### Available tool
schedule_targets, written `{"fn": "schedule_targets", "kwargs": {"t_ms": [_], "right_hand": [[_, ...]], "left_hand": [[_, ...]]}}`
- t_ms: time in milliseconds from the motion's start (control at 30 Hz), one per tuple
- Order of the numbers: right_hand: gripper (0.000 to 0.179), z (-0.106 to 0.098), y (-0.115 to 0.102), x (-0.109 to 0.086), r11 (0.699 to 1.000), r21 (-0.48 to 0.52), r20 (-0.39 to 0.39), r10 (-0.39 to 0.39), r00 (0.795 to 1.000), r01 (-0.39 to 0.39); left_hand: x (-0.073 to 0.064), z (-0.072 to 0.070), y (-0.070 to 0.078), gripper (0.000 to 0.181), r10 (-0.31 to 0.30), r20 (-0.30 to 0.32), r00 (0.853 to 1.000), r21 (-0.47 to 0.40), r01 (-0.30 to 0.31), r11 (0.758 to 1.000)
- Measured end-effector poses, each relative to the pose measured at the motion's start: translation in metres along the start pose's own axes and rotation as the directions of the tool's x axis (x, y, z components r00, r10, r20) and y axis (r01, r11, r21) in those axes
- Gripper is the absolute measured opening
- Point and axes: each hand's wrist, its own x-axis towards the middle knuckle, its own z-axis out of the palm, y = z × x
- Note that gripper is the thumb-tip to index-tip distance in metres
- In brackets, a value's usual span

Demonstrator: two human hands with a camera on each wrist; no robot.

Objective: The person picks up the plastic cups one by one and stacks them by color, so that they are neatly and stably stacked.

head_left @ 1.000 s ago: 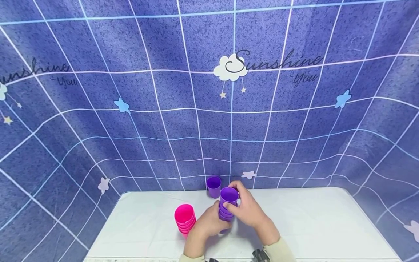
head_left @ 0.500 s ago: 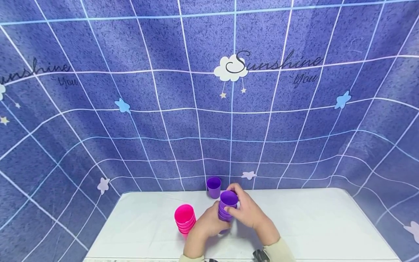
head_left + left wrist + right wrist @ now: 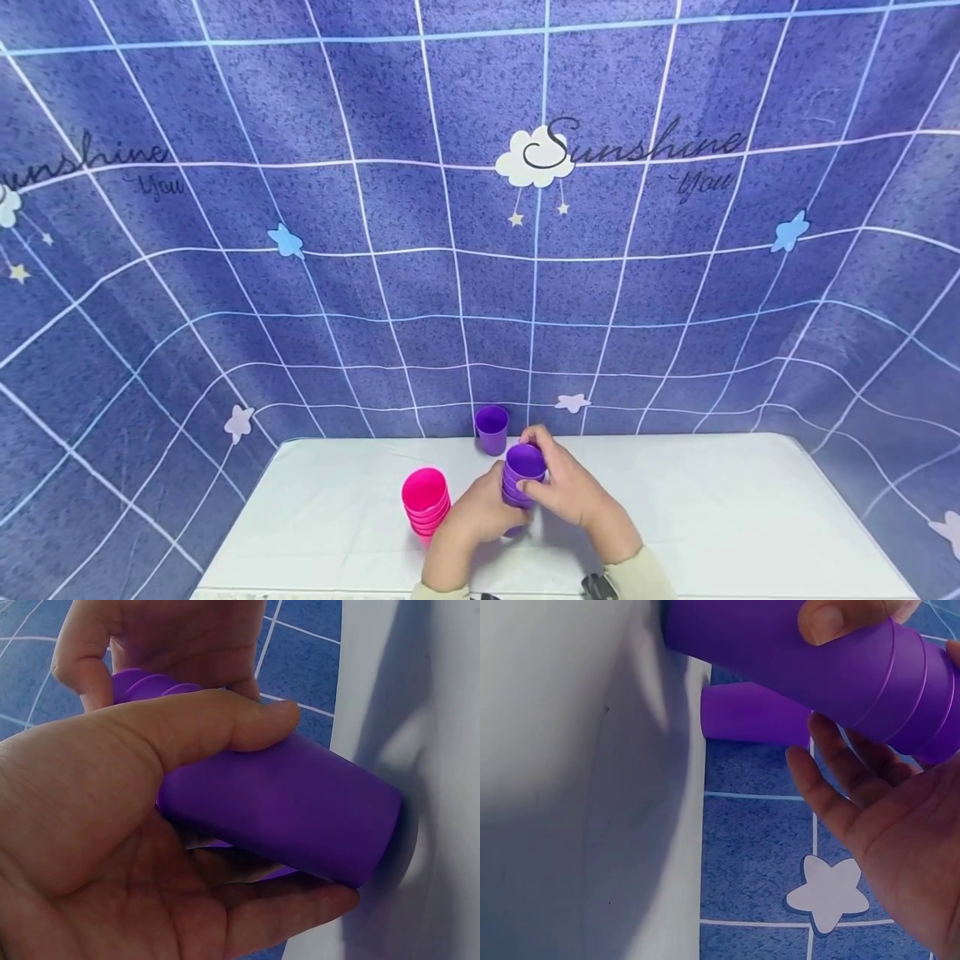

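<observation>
A stack of nested purple cups point(image 3: 525, 462) stands near the table's front middle, its base close to the white surface in the left wrist view. My left hand point(image 3: 483, 506) grips the lower cup point(image 3: 300, 799), thumb on one side and fingers on the other. Higher up, my right hand point(image 3: 566, 483) holds the upper cups near the rims, thumb on the near side and fingers behind. Several rims show close together in the right wrist view, below the right hand's grip. A single purple cup point(image 3: 492, 430) stands behind the stack, apart from both hands.
A stack of pink cups point(image 3: 426, 502) stands left of my left forearm, which partly covers its lower end. The white table point(image 3: 720, 508) stretches out to both sides. A blue grid-patterned curtain point(image 3: 420, 333) hangs at the table's back edge.
My right hand has moved down slightly with the top purple cup, which now sits deeper in the stack. My left hand has stayed around the lower cup. The other cups have not moved.
</observation>
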Motion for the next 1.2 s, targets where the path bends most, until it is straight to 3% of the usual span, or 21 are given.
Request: {"fn": "schedule_targets", "kwargs": {"t_ms": [300,600,867,1200], "right_hand": [[0.055,0.000,0.002,-0.001,1.000,0.007,0.009,0.005,1.000,-0.005],[0.042,0.008,-0.001,0.001,0.998,-0.062,-0.099,-0.003,0.995,-0.003],[0.037,0.013,-0.009,0.004,0.997,-0.078,-0.141,-0.012,0.990,0.001],[0.039,0.008,-0.026,0.015,0.998,-0.067,-0.076,0.009,0.997,-0.015]], "left_hand": [[0.001,0.000,-0.001,0.061,-0.004,0.002,1.000,0.007,0.004,1.000],[0.002,0.000,-0.002,0.062,-0.001,0.002,1.000,0.006,0.001,1.000],[0.000,0.000,-0.005,0.063,0.007,0.012,1.000,-0.009,-0.007,1.000],[-0.004,0.001,-0.007,0.075,-0.017,0.006,1.000,-0.052,0.017,0.998]]}}
